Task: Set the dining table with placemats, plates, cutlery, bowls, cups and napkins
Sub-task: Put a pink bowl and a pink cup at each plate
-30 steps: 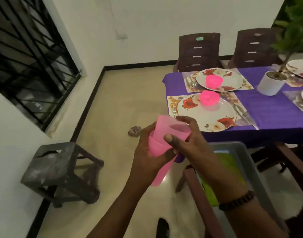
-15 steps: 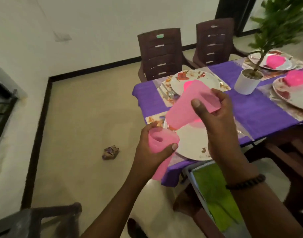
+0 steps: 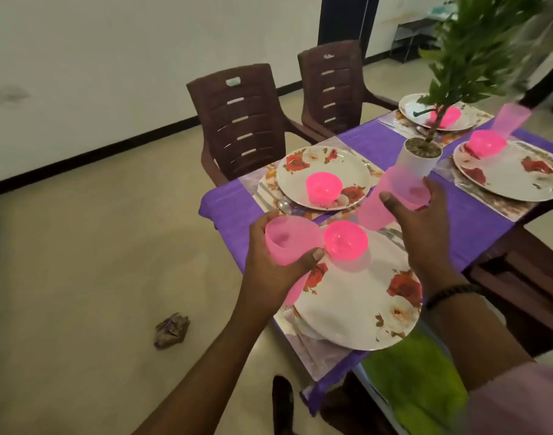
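My left hand [image 3: 270, 271] grips a stack of pink cups [image 3: 287, 243] at the near left corner of the purple-clothed table [image 3: 476, 221]. My right hand [image 3: 422, 233] holds a single pink cup [image 3: 391, 199], tilted, above the table between the two nearest settings. The near floral plate [image 3: 360, 306] carries a pink bowl [image 3: 345, 239] on a placemat. A second floral plate [image 3: 324, 174] with a pink bowl [image 3: 324, 185] and cutlery [image 3: 276, 200] lies behind it. Another pink cup [image 3: 510, 119] stands at the far right setting.
A white pot with a green plant [image 3: 421, 158] stands mid-table. Two brown plastic chairs [image 3: 240, 120] face the far side. Green cloth [image 3: 416, 381] lies in a bin below the table edge. A crumpled wrapper [image 3: 171, 329] is on the floor.
My right hand pulled one cup off the stack and carried it right and forward over the table. My left hand followed with the stack. My view swung towards the table.
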